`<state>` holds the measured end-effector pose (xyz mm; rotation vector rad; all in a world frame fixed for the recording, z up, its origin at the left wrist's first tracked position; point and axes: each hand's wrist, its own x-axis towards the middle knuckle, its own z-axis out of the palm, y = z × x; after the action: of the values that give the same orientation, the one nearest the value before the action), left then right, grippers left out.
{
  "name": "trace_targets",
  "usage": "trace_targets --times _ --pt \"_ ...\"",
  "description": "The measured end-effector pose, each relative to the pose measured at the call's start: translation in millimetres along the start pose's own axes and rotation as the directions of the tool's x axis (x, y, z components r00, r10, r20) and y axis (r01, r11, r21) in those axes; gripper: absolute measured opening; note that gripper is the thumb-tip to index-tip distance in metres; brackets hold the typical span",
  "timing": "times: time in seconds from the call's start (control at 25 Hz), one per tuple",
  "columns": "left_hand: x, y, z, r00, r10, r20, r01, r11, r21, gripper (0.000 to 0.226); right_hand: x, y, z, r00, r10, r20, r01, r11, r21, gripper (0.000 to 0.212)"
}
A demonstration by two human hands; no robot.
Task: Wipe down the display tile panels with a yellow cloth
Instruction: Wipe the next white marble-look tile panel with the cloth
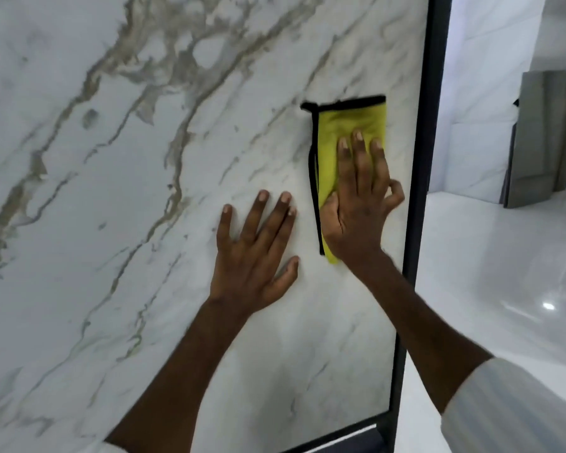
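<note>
Left hand (254,256) lies flat on the marble-look tile panel (144,191), fingers (258,210) spread and released, well left of the black frame (419,191). Right hand (356,207), just left of that frame, presses the yellow cloth (343,122) to the panel with straight fingers, gripping nothing, little finger crooked toward the frame. Cloth is a soft folded rectangle with black-bound hem, held only by palm pressure on glossy, grey-veined white tile: likely risks are slipping or dropping if pressure eases, or the hem snagging the frame's hard edge; beyond the frame, polished white floor (504,289).
</note>
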<state>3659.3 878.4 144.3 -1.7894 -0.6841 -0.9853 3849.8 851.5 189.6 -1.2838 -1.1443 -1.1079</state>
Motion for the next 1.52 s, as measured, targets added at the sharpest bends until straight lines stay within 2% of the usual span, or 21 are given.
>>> trace_targets --times 0.08,0.2,0.28,0.4,0.52,0.6,0.72,0.84,0.92,0.96,1.04,1.16,1.24,1.32,1.44,1.52 --pt "-3 2 1 1.0 -0.007 0.004 0.007 1.0 0.017 0.074 -80 11 2 0.998 0.023 0.054 -0.022 1.0 -0.013 0.079" --pt "2 -2 2 1.0 -0.009 0.006 0.009 0.999 0.033 0.074 -202 18 -4 0.975 0.025 0.222 -0.024 1.0 -0.009 0.075" --pt "-1 1 0 1.0 0.002 -0.006 -0.002 1.0 -0.011 0.071 -237 20 -14 0.952 0.006 0.307 -0.012 1.0 0.019 0.075" --pt "-49 29 -5 0.999 0.004 0.043 0.0 0.996 -0.086 0.071 -200 16 -18 0.954 -0.034 0.299 0.019 0.998 0.053 0.079" --pt "-131 65 1 0.986 -0.02 0.165 0.04 0.992 -0.118 0.08 -141 6 -12 0.971 0.088 0.223 -0.104 0.993 0.063 0.078" --pt "-163 73 15 0.984 -0.018 0.179 0.029 0.998 -0.058 0.084 -156 5 -5 0.978 0.113 0.175 -0.132 0.986 0.1 0.077" --pt "-168 79 30 0.993 -0.04 0.113 0.041 0.999 -0.012 0.078 -278 28 1 0.971 0.044 0.236 -0.078 0.988 0.136 0.068" --pt "-171 78 31 0.994 -0.059 0.087 0.06 0.998 -0.013 0.076 -423 43 -22 0.881 0.048 0.471 -0.08 0.996 0.049 0.057" --pt "-167 83 26 0.992 -0.082 0.094 0.088 0.995 -0.057 0.075 -472 47 -34 0.821 0.08 0.565 -0.138 0.989 0.061 0.06" --pt "-163 88 26 0.993 -0.067 0.101 0.077 0.992 -0.099 0.073 -477 48 -35 0.814 0.079 0.576 -0.15 0.986 0.076 0.062" --pt "-152 101 30 0.995 -0.015 0.098 0.027 0.992 -0.123 0.073 -460 44 -29 0.862 0.04 0.505 -0.108 0.988 0.107 0.06" --pt "-150 113 41 0.997 -0.019 0.068 0.019 1.0 0.007 0.072 -400 43 -11 0.935 0.03 0.354 -0.101 0.978 0.184 0.06" --pt "-153 114 46 0.997 -0.027 0.071 0.026 1.0 0.016 0.071 -388 56 3 0.959 0.063 0.275 -0.114 0.978 0.173 0.064" --pt "-154 114 46 0.998 -0.02 0.06 0.02 1.0 0.001 0.071 -421 75 -4 0.948 0.091 0.304 -0.132 0.984 0.116 0.064" --pt "-153 114 48 0.999 -0.014 0.041 0.012 0.999 0.038 0.072 -496 97 -26 0.888 0.164 0.43 -0.171 0.985 -0.023 0.058" --pt "-153 115 48 0.999 -0.009 0.035 0.008 0.999 0.042 0.072 -491 106 -23 0.882 0.169 0.439 -0.194 0.981 0.013 0.066"
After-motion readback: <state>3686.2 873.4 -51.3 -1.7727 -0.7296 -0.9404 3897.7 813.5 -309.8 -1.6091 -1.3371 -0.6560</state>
